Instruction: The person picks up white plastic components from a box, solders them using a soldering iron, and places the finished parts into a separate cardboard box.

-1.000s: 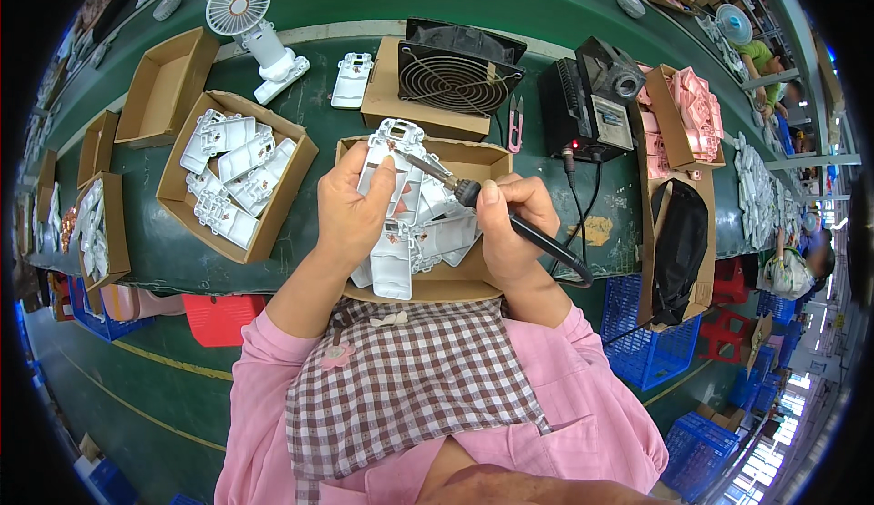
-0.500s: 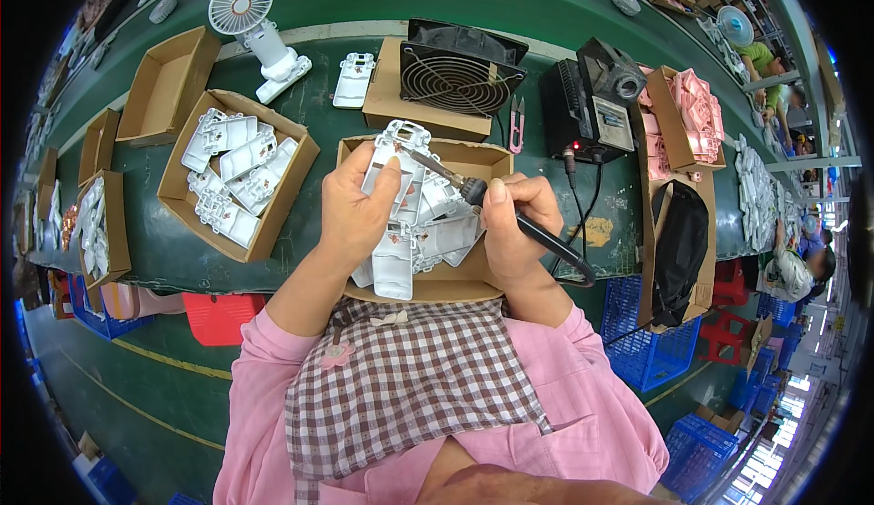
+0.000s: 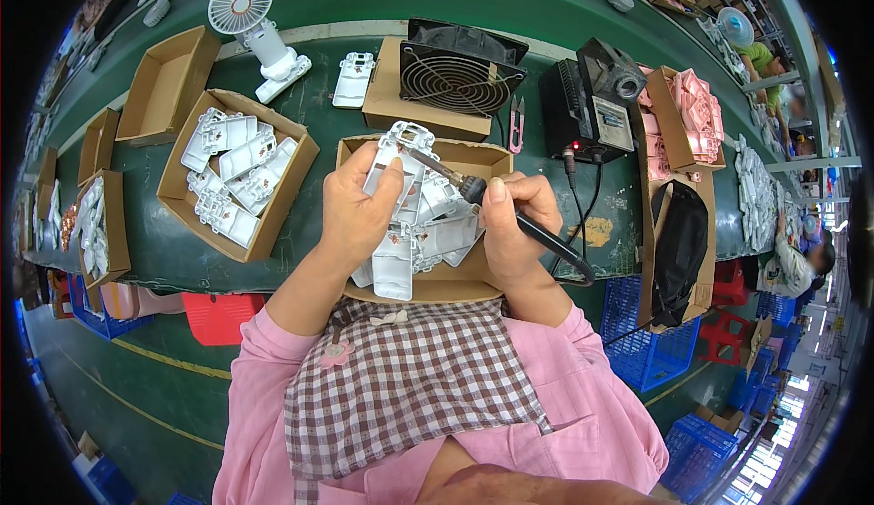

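Observation:
My left hand (image 3: 357, 203) is closed on a white plastic housing (image 3: 407, 134), thumb on its face, held above a cardboard box (image 3: 464, 287). In my right hand (image 3: 517, 227) is a soldering iron (image 3: 472, 190) with a black handle and cable. Its metal tip points up and left and meets the upper part of the housing; exact contact is too small to make out. More white housings (image 3: 393, 267) lie loosely in the box under my hands.
To the left a cardboard box (image 3: 300, 180) holds several white housings. A white fan (image 3: 241, 0) stands behind it. Ahead are a black metal fan (image 3: 460, 82), pink-handled snips (image 3: 516, 126) and a black soldering station (image 3: 592, 105). Pink parts (image 3: 696, 118) fill boxes at right.
Both hands stay almost in place. The housing and the iron's tip have shifted only very slightly.

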The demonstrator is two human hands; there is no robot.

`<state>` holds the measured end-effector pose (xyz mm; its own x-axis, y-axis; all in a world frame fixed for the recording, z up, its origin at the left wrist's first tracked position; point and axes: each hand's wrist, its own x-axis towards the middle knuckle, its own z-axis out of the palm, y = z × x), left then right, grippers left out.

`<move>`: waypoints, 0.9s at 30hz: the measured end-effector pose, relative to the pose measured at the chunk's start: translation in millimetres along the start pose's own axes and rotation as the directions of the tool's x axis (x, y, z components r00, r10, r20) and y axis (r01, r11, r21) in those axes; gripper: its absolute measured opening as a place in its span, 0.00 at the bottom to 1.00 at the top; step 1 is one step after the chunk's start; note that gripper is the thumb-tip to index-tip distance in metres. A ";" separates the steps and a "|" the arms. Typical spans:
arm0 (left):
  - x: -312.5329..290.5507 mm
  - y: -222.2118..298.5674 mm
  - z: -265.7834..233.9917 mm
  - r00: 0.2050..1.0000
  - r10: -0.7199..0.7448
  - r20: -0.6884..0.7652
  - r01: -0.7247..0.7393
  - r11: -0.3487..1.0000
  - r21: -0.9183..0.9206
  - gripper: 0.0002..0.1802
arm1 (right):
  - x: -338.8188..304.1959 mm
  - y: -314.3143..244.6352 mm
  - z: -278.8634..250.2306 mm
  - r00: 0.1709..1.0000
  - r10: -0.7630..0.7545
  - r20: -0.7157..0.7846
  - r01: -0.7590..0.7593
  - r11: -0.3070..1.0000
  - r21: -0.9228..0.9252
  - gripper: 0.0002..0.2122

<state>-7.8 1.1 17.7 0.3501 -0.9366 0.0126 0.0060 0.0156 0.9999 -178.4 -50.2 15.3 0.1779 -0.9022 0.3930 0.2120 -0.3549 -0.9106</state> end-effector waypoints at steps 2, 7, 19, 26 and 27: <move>-1.1 0.6 0.5 1.000 0.021 -0.002 -0.021 1.000 0.014 0.10 | -0.6 0.0 -0.2 1.000 -0.009 0.003 0.009 1.000 0.026 0.08; 0.4 -1.0 -0.5 1.000 0.025 0.004 -0.025 0.999 0.032 0.09 | 1.0 -0.1 0.1 1.000 -0.003 0.007 0.003 1.000 0.012 0.08; -13.1 41.4 -23.1 0.958 0.103 0.267 -0.277 0.576 0.769 0.34 | 1.6 -1.5 -1.6 0.991 -0.092 -0.097 0.107 0.979 0.172 0.06; -21.8 25.7 -21.8 0.823 0.118 0.556 -0.457 0.718 0.524 0.38 | 1.1 -1.8 5.3 0.976 -0.143 -0.166 0.167 0.976 0.140 0.06; -22.5 27.9 -22.1 0.826 0.114 0.552 -0.453 0.717 0.530 0.38 | 1.0 -2.0 4.9 0.976 -0.122 -0.181 0.150 0.977 0.151 0.06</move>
<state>5.2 30.3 45.1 -0.2269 -0.9651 0.1308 -0.6511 0.2502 0.7166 -173.9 -49.2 18.2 -0.0257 -0.8817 0.4711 0.3785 -0.4447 -0.8118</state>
